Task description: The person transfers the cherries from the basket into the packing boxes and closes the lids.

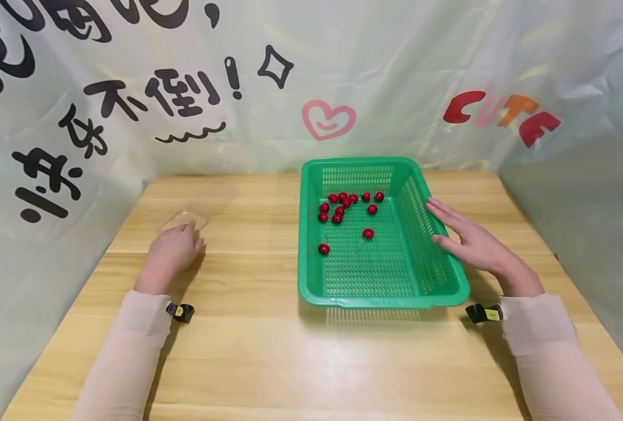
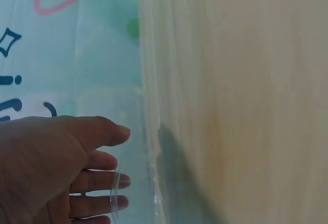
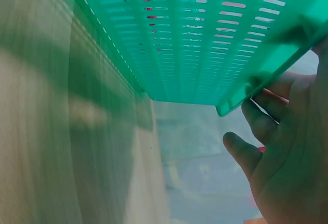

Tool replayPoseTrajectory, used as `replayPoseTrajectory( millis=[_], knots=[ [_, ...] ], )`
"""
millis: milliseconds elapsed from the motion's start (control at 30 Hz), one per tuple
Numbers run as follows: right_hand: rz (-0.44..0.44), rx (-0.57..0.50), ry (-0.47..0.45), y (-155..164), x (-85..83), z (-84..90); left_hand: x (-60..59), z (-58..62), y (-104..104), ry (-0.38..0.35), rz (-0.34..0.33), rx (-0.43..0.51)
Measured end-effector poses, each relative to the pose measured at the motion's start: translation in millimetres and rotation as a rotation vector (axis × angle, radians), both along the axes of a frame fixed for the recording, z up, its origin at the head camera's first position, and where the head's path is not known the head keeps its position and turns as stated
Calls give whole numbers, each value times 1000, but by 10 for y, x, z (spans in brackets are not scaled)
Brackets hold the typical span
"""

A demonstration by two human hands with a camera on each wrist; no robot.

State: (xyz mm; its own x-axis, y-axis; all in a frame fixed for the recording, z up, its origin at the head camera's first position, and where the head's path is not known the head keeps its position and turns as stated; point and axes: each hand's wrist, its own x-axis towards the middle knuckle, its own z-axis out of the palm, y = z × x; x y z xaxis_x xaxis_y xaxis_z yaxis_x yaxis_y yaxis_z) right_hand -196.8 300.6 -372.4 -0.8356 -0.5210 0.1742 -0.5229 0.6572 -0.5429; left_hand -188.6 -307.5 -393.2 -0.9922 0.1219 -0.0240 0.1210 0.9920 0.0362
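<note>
A green plastic basket (image 1: 385, 302) with slotted walls stands right of centre on the table in the head view. Several red cherries (image 1: 368, 234) lie in it, most of them toward its far left corner. My right hand (image 1: 471, 240) rests along the basket's right rim, its fingers extended. The right wrist view shows those fingertips (image 3: 256, 119) right at the rim from outside. At the left, my left hand (image 1: 172, 254) grips a clear plastic container (image 1: 187, 218). In the left wrist view, its fingers (image 2: 97, 203) overlap the see-through edge, the thumb above them.
The wooden table (image 1: 248, 351) reaches back to a pale printed cloth (image 1: 395, 76) with lettering and a pink heart. Cloth also hangs along both sides. A dark wrist device (image 1: 181, 313) sits at the left cuff, and another (image 1: 483, 314) at the right.
</note>
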Motion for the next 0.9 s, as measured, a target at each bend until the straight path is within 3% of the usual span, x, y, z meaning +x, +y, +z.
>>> replayPoseTrajectory(
  millis=[167, 367, 533, 900],
  knots=[
    [-6, 33, 8, 9, -29, -10, 5, 4, 106, -26, -39, 7],
    [-28, 76, 5, 33, -20, -10, 30, 25, 266, -112, -74, 131],
    [-22, 86, 17, 33, -26, -4, 44, 0, 391, -111, -139, 173],
    [6, 67, 194, 55, -38, -105, 14, -41, 656, -118, -227, 199]
  ],
)
